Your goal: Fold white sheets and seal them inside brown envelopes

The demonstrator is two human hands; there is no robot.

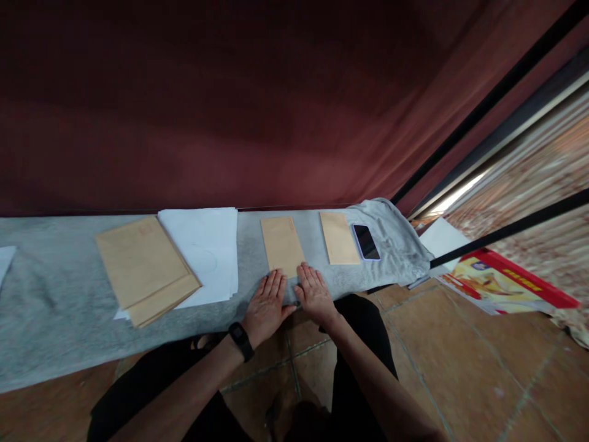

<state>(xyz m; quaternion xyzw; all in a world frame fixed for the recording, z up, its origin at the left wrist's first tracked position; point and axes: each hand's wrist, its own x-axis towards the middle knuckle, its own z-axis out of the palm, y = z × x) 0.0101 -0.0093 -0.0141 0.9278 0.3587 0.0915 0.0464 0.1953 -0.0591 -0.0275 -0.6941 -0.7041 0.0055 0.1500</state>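
Observation:
A brown paper envelope (pixel 281 242) lies flat on the grey cloth-covered surface in front of me. My left hand (pixel 267 307) rests palm down at its near left corner, fingers stretched out. Across from it, my right hand (pixel 315 298) lies flat with its fingertips on the near right corner. Neither hand grips anything. To the right is a second brown envelope (pixel 340 239), and beside that a phone (pixel 366 242) with a dark screen. On the left, a stack of larger brown envelopes (pixel 145 261) partly covers a pile of white paper sheets (pixel 211 245).
Grey cloth (pixel 55 307) drapes the long narrow surface. Behind it hangs a dark red curtain (pixel 257 153). Black metal bars (pixel 506 230) slant across the right side. A red and yellow printed box (pixel 506 282) lies on the tiled floor (pixel 442 350). Another white sheet (pixel 5 261) shows at the far left.

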